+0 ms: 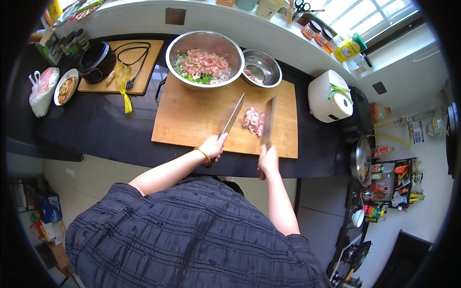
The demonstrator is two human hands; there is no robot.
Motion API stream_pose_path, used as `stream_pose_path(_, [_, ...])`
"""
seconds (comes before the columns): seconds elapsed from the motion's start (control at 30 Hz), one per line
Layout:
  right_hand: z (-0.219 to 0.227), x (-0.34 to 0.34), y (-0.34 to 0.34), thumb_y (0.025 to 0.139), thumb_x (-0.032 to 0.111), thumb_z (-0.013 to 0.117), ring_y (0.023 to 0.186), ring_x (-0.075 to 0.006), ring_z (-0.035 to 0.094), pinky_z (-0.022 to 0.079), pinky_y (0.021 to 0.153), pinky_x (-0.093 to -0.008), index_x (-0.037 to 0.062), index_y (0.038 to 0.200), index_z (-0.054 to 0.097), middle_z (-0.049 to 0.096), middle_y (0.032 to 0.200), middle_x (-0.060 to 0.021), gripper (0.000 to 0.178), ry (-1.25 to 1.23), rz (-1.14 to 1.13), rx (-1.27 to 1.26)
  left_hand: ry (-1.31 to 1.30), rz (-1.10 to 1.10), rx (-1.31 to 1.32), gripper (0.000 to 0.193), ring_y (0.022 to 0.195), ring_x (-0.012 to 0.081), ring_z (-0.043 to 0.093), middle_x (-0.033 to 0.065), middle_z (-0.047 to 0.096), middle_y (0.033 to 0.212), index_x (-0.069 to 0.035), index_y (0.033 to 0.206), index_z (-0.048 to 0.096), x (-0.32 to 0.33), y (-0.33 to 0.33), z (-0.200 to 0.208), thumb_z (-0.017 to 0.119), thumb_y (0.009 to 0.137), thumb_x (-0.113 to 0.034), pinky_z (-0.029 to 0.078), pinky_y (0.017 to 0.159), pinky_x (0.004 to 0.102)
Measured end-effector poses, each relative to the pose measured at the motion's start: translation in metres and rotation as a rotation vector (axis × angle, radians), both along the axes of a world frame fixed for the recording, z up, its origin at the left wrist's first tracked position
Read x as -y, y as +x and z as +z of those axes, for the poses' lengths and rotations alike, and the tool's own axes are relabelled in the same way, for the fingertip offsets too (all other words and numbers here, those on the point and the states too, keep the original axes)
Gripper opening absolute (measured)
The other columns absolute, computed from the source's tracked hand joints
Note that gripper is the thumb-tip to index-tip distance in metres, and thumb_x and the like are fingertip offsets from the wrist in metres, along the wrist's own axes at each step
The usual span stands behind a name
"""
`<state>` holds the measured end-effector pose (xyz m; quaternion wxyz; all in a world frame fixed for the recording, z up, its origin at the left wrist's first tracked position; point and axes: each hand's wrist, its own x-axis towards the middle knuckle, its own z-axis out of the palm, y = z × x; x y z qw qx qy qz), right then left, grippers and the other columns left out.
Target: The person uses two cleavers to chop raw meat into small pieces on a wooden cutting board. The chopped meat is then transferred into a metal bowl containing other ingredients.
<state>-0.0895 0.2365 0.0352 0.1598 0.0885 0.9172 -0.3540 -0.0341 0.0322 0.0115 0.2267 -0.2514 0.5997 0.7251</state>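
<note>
My left hand (212, 147) is closed round the handle of a kitchen knife (234, 113), its blade slanting away over the wooden cutting board (182, 122). In my right hand (268, 161) is a cleaver (269, 117), its blade smeared by motion. A small heap of chopped raw meat (253, 121) lies on the board between the two blades, close to the cleaver. At the board's far edge stands a large steel bowl (169, 60) with minced meat (204, 62) and chopped greens (204, 78). A smaller steel bowl (269, 60) beside it holds some pieces of meat.
To the left are a second board (144, 72) with a black appliance (97, 62) and cord, a plate of flatbread (66, 90) and a plastic bag (44, 91). A white rice cooker (326, 98) stands right of my board. Jars (312, 29) line the windowsill.
</note>
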Motion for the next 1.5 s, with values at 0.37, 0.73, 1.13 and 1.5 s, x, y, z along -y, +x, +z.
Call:
stream_pose_path(0.37, [-0.014, -0.016, -0.009, 0.090, 0.029, 0.042, 0.035, -0.0170, 0.048, 0.040, 0.033, -0.0299, -0.0013, 0.088, 0.039, 0.046, 0.049, -0.0082, 0.031, 0.062, -0.009, 0.084, 0.010, 0.002, -0.002, 0.044, 0.040, 0.0092, 0.038, -0.0005, 0.040, 0.053, -0.009, 0.071, 0.042, 0.002, 0.003, -0.002, 0.040, 0.086, -0.050, 0.036, 0.037, 0.0247])
stream_pose_path(0.73, [-0.002, -0.020, -0.012, 0.091, 0.029, 0.042, 0.037, -0.0134, 0.044, 0.040, 0.033, -0.0288, 0.0017, 0.089, 0.041, 0.044, 0.052, -0.0051, 0.028, -0.105, -0.041, 0.143, 0.023, 0.014, -0.010, 0.044, 0.039, 0.0090, 0.039, -0.0002, 0.040, 0.053, -0.009, 0.071, 0.042, 0.003, 0.003, -0.001, 0.040, 0.087, -0.050, 0.036, 0.036, 0.0249])
stream_pose_path(1.13, [0.038, 0.003, -0.009, 0.091, 0.027, 0.041, 0.037, -0.0129, 0.045, 0.041, 0.033, -0.0276, 0.0019, 0.087, 0.040, 0.045, 0.054, -0.0042, 0.026, -0.219, -0.005, 0.161, 0.004, 0.018, -0.007, 0.043, 0.039, 0.0088, 0.039, -0.0002, 0.041, 0.054, -0.009, 0.072, 0.042, 0.002, 0.001, -0.006, 0.040, 0.087, -0.050, 0.036, 0.036, 0.0244])
stream_pose_path(1.5, [0.005, 0.018, 0.006, 0.090, 0.029, 0.041, 0.041, -0.0237, 0.055, 0.045, 0.038, -0.0344, -0.0043, 0.088, 0.042, 0.054, 0.056, -0.0163, 0.033, -0.038, 0.110, -0.214, -0.005, 0.032, -0.006, 0.044, 0.038, 0.0100, 0.039, 0.0011, 0.041, 0.053, -0.007, 0.074, 0.043, 0.001, 0.006, -0.004, 0.040, 0.087, -0.049, 0.035, 0.034, 0.0255])
